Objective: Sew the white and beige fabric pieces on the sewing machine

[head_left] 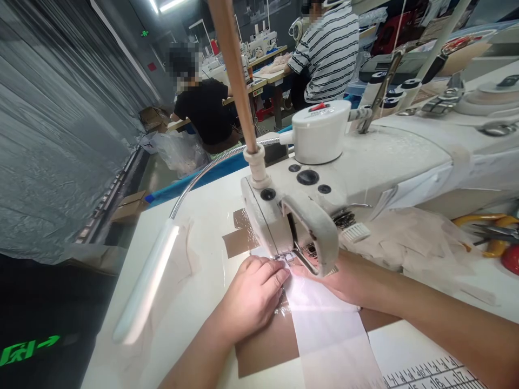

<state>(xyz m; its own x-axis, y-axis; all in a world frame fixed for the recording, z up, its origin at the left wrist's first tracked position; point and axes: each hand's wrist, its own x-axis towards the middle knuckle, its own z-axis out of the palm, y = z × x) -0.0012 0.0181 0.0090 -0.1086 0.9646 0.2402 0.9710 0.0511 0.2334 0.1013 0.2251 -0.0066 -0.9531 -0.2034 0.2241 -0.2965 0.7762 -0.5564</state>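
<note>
A strip of thin pale pink fabric (324,324) runs from the sewing machine's (259,216) needle area toward me. My left hand (257,292) is closed at the fabric's left edge, fingers together and thumb tip pressed on the cloth just before the presser foot (288,257). From the right, my right hand (344,278) reaches in behind the white looped guard (324,232). One of its fingers lies stretched out on the fabric near the foot; the guard hides the others. Brown patches (267,343) show on the white table beside the strip.
A lit lamp (148,281) on a bendable neck hangs at left. More sheer fabric (421,237) lies behind my right arm, near yellow-handled scissors (492,232). A printed ruler scale (438,373) runs along the front edge. Two people (206,111) sit at machines beyond.
</note>
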